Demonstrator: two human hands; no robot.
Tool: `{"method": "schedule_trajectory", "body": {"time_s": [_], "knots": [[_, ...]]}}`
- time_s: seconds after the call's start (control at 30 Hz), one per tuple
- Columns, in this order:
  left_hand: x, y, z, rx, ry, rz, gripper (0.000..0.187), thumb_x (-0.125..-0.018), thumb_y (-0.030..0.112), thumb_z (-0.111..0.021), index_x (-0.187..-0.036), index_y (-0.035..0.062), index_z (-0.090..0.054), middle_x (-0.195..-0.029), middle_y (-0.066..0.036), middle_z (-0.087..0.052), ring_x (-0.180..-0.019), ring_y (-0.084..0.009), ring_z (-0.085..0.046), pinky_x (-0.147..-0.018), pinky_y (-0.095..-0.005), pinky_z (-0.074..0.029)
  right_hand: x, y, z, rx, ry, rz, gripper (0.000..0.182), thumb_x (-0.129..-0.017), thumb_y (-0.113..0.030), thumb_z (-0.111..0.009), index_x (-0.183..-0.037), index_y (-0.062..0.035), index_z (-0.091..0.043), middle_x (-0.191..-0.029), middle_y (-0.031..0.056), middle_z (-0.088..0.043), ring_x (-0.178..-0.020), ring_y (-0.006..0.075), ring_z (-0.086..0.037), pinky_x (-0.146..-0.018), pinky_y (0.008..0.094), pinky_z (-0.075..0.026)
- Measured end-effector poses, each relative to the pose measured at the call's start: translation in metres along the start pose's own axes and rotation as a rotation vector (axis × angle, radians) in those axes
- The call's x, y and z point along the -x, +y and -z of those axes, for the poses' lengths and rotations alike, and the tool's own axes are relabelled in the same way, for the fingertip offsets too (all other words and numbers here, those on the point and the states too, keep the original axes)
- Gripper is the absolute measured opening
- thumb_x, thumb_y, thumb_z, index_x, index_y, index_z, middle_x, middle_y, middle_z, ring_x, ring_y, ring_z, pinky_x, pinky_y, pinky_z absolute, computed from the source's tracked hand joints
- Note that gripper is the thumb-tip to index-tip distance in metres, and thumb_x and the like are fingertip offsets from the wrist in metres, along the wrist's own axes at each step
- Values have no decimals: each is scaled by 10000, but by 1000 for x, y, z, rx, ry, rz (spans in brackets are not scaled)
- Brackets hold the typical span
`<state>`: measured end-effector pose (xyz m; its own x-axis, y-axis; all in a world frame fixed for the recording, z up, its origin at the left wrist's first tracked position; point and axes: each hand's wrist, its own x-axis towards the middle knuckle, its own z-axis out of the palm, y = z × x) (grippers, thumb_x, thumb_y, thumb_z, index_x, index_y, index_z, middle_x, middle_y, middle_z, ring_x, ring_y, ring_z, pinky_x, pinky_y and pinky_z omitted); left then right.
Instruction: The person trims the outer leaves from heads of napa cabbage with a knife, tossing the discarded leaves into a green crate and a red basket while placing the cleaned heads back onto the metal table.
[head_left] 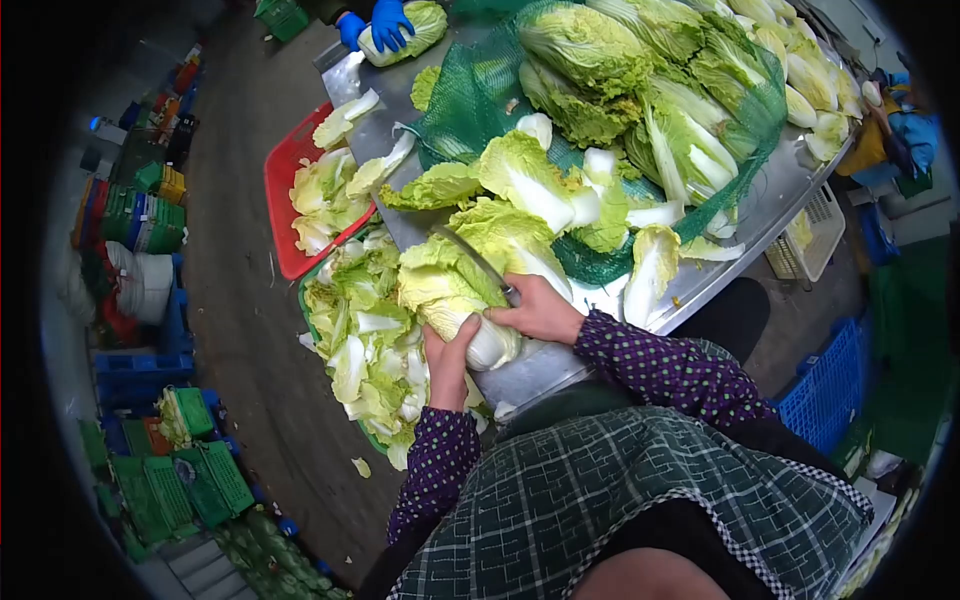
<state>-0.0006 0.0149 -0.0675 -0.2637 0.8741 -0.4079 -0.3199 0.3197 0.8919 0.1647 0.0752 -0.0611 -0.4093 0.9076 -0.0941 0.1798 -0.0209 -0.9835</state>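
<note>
My left hand (447, 362) holds the white base of a cabbage (470, 285), fingers wrapped around it, at the near edge of the metal tabletop (530, 372). My right hand (540, 310) is closed on the handle of a knife (475, 258); its blade lies across the cabbage leaves. Just beside, a green basket (372, 438) holds loose leaves.
</note>
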Motion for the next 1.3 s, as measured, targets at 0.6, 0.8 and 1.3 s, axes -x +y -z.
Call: {"method": "schedule_trajectory", "body": {"time_s": [0.6,0.8,1.3], "knots": [[-19,-7,-7,-461,201,-155,905,-554,351,-870,-1208,-106,-445,-1125,-229,-600,-1017,-352,-594,-908,-372,-456,-14,25,4,262,-80,-206,504,-659,-258,-718,-970,105,-560,-757,249,-633,-738,382,-642,-698,413,-513],[-19,-16,11,-218,156,-98,687,-662,193,-803,-1202,-85,-481,-1082,-166,-625,-930,-266,-631,-837,-335,-500,-7,36,-14,219,52,-338,474,-646,-277,-720,-921,85,-587,-878,290,-629,-839,419,-625,-774,427,-496],[11,17,55,602,-270,-145,839,-671,376,-690,-1362,9,-389,-1313,-147,-511,-1164,-328,-524,-1005,-451,-434,13,-73,-10,-20,-119,171,693,-708,-402,-784,-1166,64,-554,-993,251,-643,-905,293,-645,-812,351,-493]]}}
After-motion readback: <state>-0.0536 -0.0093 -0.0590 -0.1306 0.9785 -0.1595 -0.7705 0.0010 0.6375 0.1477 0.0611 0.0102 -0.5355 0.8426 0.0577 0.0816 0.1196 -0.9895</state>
